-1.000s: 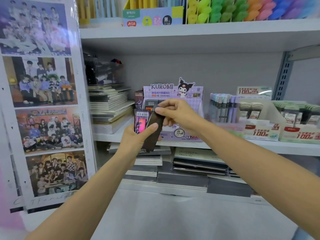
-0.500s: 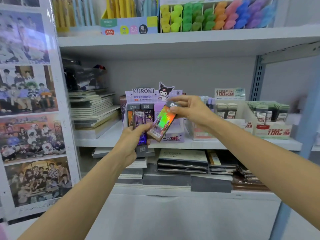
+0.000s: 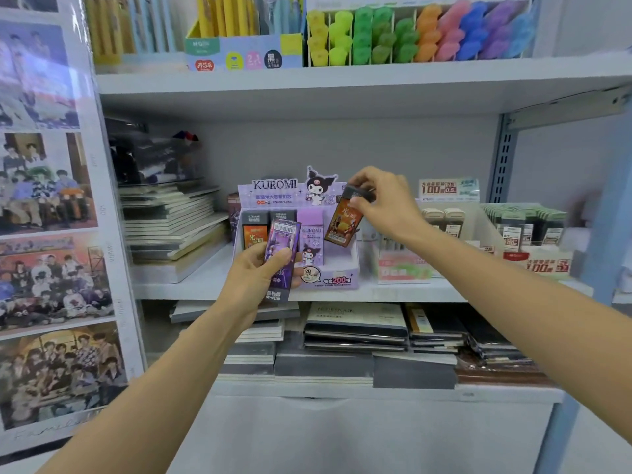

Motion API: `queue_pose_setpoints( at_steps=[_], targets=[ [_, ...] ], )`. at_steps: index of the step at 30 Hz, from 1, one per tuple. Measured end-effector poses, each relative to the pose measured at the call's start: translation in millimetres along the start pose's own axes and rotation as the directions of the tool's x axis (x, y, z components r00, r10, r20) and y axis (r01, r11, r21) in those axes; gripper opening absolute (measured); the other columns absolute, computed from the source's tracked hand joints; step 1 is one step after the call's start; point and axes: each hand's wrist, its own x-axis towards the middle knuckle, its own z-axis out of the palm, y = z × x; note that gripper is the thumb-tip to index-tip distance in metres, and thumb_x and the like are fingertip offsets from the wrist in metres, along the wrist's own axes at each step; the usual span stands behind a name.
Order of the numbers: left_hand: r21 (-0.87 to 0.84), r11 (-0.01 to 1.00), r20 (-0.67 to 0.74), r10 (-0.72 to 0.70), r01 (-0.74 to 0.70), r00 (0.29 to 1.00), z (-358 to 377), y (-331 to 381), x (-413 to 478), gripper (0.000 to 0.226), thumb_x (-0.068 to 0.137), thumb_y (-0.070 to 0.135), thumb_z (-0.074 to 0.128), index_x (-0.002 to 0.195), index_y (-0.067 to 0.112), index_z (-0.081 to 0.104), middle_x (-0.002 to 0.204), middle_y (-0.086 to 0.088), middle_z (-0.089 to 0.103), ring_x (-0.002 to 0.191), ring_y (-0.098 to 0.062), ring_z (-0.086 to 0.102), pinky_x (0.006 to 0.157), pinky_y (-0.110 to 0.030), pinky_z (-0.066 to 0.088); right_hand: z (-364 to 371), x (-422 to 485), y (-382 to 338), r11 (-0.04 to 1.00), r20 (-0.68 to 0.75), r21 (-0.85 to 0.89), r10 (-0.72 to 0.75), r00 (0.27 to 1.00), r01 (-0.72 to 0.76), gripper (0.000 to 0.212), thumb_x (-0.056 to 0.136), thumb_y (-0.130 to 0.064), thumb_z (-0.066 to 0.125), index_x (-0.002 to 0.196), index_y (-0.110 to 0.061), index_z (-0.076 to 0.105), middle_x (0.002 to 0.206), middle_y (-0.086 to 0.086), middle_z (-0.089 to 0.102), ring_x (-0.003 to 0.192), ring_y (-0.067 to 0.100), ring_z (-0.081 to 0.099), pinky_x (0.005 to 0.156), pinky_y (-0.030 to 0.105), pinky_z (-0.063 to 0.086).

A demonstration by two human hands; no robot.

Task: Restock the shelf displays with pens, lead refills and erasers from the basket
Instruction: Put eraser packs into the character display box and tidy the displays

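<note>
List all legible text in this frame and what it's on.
"KUROMI": header of the purple display box.
"KUROMI": lilac pack standing inside it.
"2B 0.5mm", "200": that box's front.
"100", "2B 0.5": sign card further right.
"100": white display box, far right.
Too small or blurred: purple pack in left hand, orange pack in right hand, top-shelf labels.

You've 2 hands up: left hand point(image 3: 254, 278), right hand point(image 3: 386, 203). 2 refill pks held: purple pk point(image 3: 282, 248), orange pk point(image 3: 343, 220). 3 pks show in Kuromi box point(image 3: 328, 277).

Right hand point(image 3: 386, 203) has moved the orange refill case point(image 3: 342, 222) over the display point(image 3: 328, 277).
</note>
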Motion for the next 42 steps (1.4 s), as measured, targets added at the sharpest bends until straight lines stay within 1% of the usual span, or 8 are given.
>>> queue_pose_setpoints(
  at_steps=[5, 9, 20, 27, 32, 35, 38, 42],
  targets=[
    [0.047, 0.999, -0.022, -0.016, 0.017, 1.000, -1, -11, 1, 0.015, 0.096, 0.015, 0.058, 0.109, 0.010, 0.063, 0.096, -0.008, 0.075, 0.078, -0.023, 0.073, 0.063, -0.032, 0.061, 21, 5, 0, 0.995, 0.120, -0.096, -0.024, 0.992, 0.036, 0.020, 0.086, -0.003, 0.066, 0.102, -0.014, 0.065, 0.097, 0.008, 0.071, 0.089, 0.023, 0.066, 0.076, 0.027, 0.049],
    [0.053, 0.998, -0.010, 0.015, -0.014, 1.000, -4, -15, 1, 0.012, 0.097, 0.013, 0.057, 0.107, 0.013, 0.064, 0.095, -0.006, 0.075, 0.077, -0.020, 0.073, 0.063, -0.031, 0.061, 24, 9, 1, 0.995, 0.237, -0.103, 0.010, 0.971, 0.015, 0.019, 0.089, 0.002, 0.060, 0.097, -0.016, 0.057, 0.098, 0.009, 0.067, 0.054, 0.015, 0.064, 0.048, 0.022, 0.049],
    [0.008, 1.000, 0.012, 0.002, -0.002, 1.000, -10, -21, 3, 0.025, 0.096, 0.014, 0.058, 0.120, 0.008, 0.060, 0.105, -0.010, 0.074, 0.080, -0.021, 0.073, 0.064, -0.029, 0.059, 39, 15, 0, 0.959, 0.215, -0.274, -0.013, 0.976, 0.073, 0.025, 0.091, -0.005, 0.062, 0.115, -0.012, 0.061, 0.115, 0.010, 0.058, 0.104, 0.026, 0.056, 0.087, 0.034, 0.047],
    [0.010, 1.000, 0.019, 0.004, -0.004, 1.000, -10, -24, 5, 0.016, 0.095, 0.011, 0.059, 0.111, 0.011, 0.064, 0.105, -0.010, 0.074, 0.082, -0.023, 0.073, 0.065, -0.030, 0.060, 42, 11, 5, 0.908, 0.057, -0.399, -0.113, 0.992, 0.126, 0.017, 0.090, -0.006, 0.060, 0.104, -0.011, 0.067, 0.109, 0.006, 0.065, 0.103, 0.025, 0.058, 0.079, 0.033, 0.046],
    [0.035, 0.999, 0.006, -0.001, 0.001, 1.000, -9, -23, 4, 0.021, 0.088, -0.004, 0.063, 0.102, 0.012, 0.068, 0.097, -0.007, 0.076, 0.082, -0.023, 0.073, 0.072, -0.030, 0.061, 42, 9, 8, 0.892, 0.125, -0.436, -0.074, 0.989, 0.122, 0.023, 0.094, -0.010, 0.057, 0.112, -0.013, 0.071, 0.113, 0.009, 0.065, 0.111, 0.026, 0.055, 0.082, 0.036, 0.048],
    [0.078, 0.997, 0.001, 0.009, -0.009, 1.000, -6, -18, 1, 0.021, 0.085, -0.004, 0.066, 0.099, 0.012, 0.071, 0.093, -0.008, 0.075, 0.080, -0.020, 0.072, 0.077, -0.035, 0.061, 32, 5, 4, 0.928, 0.112, -0.339, -0.124, 0.986, 0.155, 0.025, 0.094, -0.020, 0.060, 0.116, -0.014, 0.069, 0.119, 0.007, 0.062, 0.117, 0.022, 0.050, 0.090, 0.032, 0.042],
    [0.164, 0.985, 0.012, 0.053, -0.054, 0.999, -1, -10, -3, 0.016, 0.082, 0.000, 0.071, 0.089, 0.015, 0.074, 0.087, -0.005, 0.076, 0.080, -0.020, 0.069, 0.078, -0.035, 0.058, 21, -8, -14, 0.983, 0.043, 0.056, -0.178, 0.983, 0.176, 0.027, 0.094, -0.025, 0.061, 0.119, -0.017, 0.066, 0.119, -0.001, 0.062, 0.106, 0.011, 0.058, 0.085, 0.018, 0.045],
    [0.234, 0.968, 0.090, 0.075, -0.094, 0.993, 11, 3, -11, 0.016, 0.081, 0.002, 0.073, 0.089, 0.015, 0.076, 0.086, -0.011, 0.076, 0.075, -0.020, 0.071, 0.065, -0.027, 0.057, 16, -34, -32, 0.953, 0.341, 0.159, -0.299, 0.891, 0.259, 0.035, 0.092, -0.029, 0.062, 0.127, -0.023, 0.059, 0.110, -0.010, 0.063, 0.086, -0.001, 0.060, 0.076, 0.013, 0.051]
  ],
)
